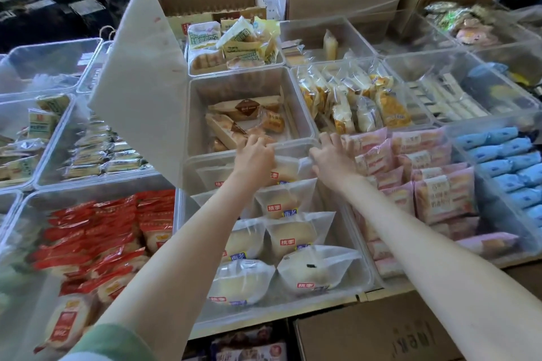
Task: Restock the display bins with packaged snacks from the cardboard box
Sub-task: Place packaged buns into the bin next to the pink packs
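Left hand (254, 154) is stretched out to the far end of the clear bin (293, 146), fingers curled down over the top edge of the rearmost frosted bread pack (289, 170), so it's gripping that one by its left corner. Right hand (333, 155) is just beside it at the same pack's right corner. The thumb sits on the corner and the fingers (334, 139) look fairly straight, reaching up over the bin's back rim. Honestly can't tell whether it's actually pinching the pack or just touching it.

The pack stands upright between the two hands, right against the back wall. The rest of the frosted packs (293, 236) fill the bin in two rows running back under both forearms toward the person.

The bin's white lid (140, 76) stands tilted up well to the left of the left hand. Just past the fingertips is another bin (249, 88) with a few brown-labelled wedge packs (243, 110). Pink packs (440, 199) sit immediately right of the right hand, and red packs (111, 228) are below-left of the left forearm. A cardboard box (381, 334) sits low under the right forearm, below the shelf edge. A green sleeve (117, 343) shows on the left arm.
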